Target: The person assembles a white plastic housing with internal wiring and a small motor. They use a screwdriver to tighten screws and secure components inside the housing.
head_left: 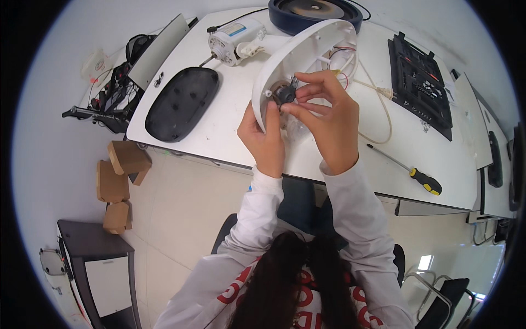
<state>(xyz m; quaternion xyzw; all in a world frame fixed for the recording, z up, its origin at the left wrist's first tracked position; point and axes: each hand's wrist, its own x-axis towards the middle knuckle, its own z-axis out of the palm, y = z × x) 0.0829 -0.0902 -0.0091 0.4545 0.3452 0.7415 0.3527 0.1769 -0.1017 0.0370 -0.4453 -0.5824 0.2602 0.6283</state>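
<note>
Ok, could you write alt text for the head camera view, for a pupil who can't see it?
A person's left hand holds a curved white housing over a white table, while the right hand grips a small black part inside it. Around them lie a rounded black cover, an open tool case and a screwdriver.

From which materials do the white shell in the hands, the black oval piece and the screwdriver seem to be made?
White shell: probably moulded plastic, smooth; small round posts inside suggest moulding.
Black oval piece: dull finish with greyish patches; plastic or coated metal, unclear which.
Screwdriver shaft: likely metal, being thin and straight; its black-and-yellow handle looks like plastic or rubber.
</note>
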